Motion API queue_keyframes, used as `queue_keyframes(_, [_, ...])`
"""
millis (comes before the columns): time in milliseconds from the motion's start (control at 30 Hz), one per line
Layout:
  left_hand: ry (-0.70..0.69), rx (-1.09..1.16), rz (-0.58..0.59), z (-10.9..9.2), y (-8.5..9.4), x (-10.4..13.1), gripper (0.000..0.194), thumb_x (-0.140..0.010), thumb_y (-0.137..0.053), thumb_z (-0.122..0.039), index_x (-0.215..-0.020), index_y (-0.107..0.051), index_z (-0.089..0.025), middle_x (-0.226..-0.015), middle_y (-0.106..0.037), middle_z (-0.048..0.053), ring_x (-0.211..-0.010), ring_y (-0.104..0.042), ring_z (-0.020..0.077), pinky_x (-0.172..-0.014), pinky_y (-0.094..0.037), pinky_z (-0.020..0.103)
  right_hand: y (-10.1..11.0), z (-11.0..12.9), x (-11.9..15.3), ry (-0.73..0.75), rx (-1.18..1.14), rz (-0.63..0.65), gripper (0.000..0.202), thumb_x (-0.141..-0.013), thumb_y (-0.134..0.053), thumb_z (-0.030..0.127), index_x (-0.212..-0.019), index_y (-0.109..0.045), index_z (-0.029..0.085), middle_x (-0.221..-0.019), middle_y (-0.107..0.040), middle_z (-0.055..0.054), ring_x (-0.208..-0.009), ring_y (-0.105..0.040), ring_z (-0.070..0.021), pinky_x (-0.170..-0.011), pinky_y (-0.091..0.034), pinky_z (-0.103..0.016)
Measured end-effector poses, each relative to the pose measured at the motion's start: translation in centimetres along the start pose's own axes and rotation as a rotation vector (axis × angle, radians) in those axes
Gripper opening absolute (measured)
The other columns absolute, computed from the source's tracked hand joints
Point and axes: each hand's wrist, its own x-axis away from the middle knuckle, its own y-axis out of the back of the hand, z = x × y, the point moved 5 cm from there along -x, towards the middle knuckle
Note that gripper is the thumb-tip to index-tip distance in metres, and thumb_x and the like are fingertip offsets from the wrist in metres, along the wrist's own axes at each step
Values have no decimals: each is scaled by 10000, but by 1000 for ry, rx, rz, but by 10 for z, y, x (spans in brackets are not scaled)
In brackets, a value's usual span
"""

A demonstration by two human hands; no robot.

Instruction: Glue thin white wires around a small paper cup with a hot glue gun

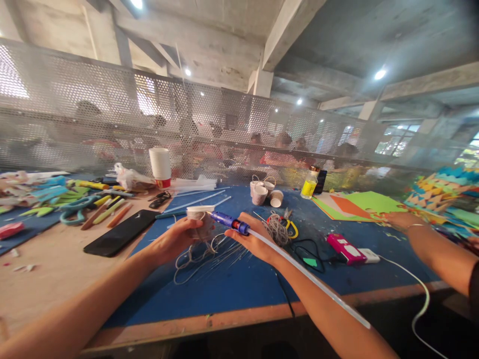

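Held in my left hand (175, 237) is a paper cup (200, 229) partly wrapped in grey-white cord. My right hand (256, 239) grips a blue hot glue gun (228, 221), its nozzle pointing left at the cup near the rim. A long translucent glue stick (310, 276) runs out of the gun's back over my right forearm. Below the cup, loose cord (187, 267) lies in loops on the blue mat. To the right of my right hand sits a tangled bundle of cord (276, 227), with yellow-handled scissors (292, 229) beside it.
Several small wrapped cups (259, 193) stand farther back, near a glue bottle (309, 183). A black phone (120, 233), a cup stack (160, 167) and clay tools (108, 209) are at left. A pink power bank (346, 248) lies right, near another person's arm (426, 244).
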Motion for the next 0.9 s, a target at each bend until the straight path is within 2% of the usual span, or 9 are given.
queue_keyframes(333, [6,19,-8,1,2,0,294,-840,-683,-244,-1121,-759,-202,-1098,-796,100,-1000,-727,257,-859,-565,320,0,-4,-1,-4,-11,5,399,-929,-666,487,-726,-480,198,-756,-456,36,-652,-451,-102,-629,-355,-237])
queue_keyframes(500, [-12,37,-21,2,4,-2,333,-814,-686,-235,-1137,-756,-192,-1047,-800,104,-955,-732,259,-804,-566,329,0,-2,0,-5,-6,7,396,-930,-667,482,-727,-483,196,-765,-467,36,-655,-458,-97,-635,-362,-231])
queue_keyframes(700, [-4,55,-13,-2,0,2,300,-853,-644,-203,-1131,-756,-192,-1110,-789,104,-1022,-725,259,-874,-567,340,3,-1,0,-54,19,-5,389,-922,-665,506,-732,-518,200,-732,-482,33,-640,-461,-107,-612,-364,-235])
queue_keyframes(900, [8,91,-34,0,2,1,308,-840,-646,-184,-1127,-756,-199,-1107,-793,96,-999,-734,258,-852,-577,346,3,-2,-1,-60,17,0,387,-919,-673,491,-727,-502,202,-728,-476,36,-639,-471,-105,-613,-364,-235])
